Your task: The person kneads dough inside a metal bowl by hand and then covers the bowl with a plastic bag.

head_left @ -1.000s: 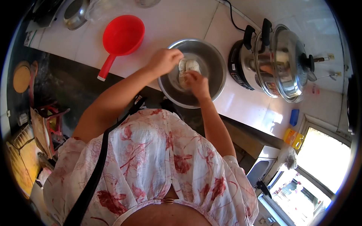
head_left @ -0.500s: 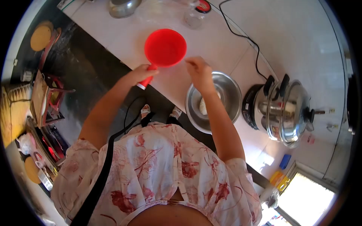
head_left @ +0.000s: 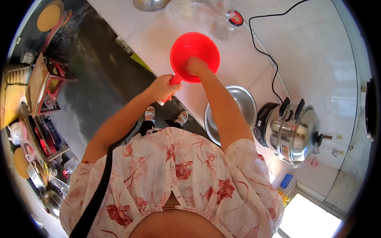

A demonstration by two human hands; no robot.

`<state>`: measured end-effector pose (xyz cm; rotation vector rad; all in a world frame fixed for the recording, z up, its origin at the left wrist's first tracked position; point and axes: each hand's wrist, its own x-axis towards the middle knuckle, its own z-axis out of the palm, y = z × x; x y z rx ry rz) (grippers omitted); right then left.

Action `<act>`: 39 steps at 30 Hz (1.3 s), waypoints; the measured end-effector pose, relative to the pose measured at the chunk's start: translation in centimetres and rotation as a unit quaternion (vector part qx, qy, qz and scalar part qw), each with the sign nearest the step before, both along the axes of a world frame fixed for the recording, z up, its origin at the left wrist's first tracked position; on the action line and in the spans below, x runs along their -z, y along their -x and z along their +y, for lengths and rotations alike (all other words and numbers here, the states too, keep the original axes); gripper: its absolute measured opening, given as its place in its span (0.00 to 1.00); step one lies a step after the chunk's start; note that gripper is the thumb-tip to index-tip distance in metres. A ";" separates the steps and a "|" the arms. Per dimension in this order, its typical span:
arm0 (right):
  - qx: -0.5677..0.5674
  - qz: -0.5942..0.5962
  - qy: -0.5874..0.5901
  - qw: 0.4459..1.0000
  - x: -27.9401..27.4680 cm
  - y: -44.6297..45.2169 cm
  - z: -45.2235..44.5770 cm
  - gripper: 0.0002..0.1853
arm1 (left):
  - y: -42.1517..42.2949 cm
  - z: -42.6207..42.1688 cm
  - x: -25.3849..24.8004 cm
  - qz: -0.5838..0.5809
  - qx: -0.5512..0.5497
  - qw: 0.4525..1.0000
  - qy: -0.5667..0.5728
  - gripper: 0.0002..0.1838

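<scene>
A red water dipper (head_left: 206, 45) is held over the counter, its round mouth facing up. My left hand (head_left: 164, 87) is wrapped round the dipper's handle. Down inside the dipper is my right hand (head_left: 195, 66), its fingers curled and partly hidden; whether they hold anything does not show. Below my right forearm a steel bowl (head_left: 249, 104) stands on the counter, with most of its inside covered by the arm.
A glass jar with a red lid (head_left: 226, 28) and a clear plastic bag (head_left: 186, 14) lie beyond the dipper. At the right stands a steel steamer pot (head_left: 291, 131), with a black cord (head_left: 260, 49) along the wall. Another metal bowl (head_left: 151, 4) is at the top.
My right hand has gone from beside the dipper into it. The view has shifted, and the pale lump seen in the steel bowl is now hidden behind my forearm.
</scene>
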<state>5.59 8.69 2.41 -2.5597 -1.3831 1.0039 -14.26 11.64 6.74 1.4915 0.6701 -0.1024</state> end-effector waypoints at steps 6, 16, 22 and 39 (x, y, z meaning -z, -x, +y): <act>0.042 0.151 -0.025 0.987 -5.1 0.3 -3.4 0.17 | -0.1 0.1 0.7 -0.015 0.037 0.998 -0.049 0.16; 0.311 0.256 -0.325 0.855 -11.4 -1.7 -19.6 0.11 | -1.5 2.6 6.6 0.008 0.045 0.997 0.068 0.14; 0.492 0.196 -0.291 0.797 -2.4 2.0 -26.0 0.12 | -2.4 3.8 6.8 -0.049 -0.035 0.993 -0.097 0.22; 0.438 0.135 -0.281 0.843 4.4 5.3 -30.9 0.12 | -13.3 -10.5 4.8 -0.266 0.070 0.858 -0.434 0.20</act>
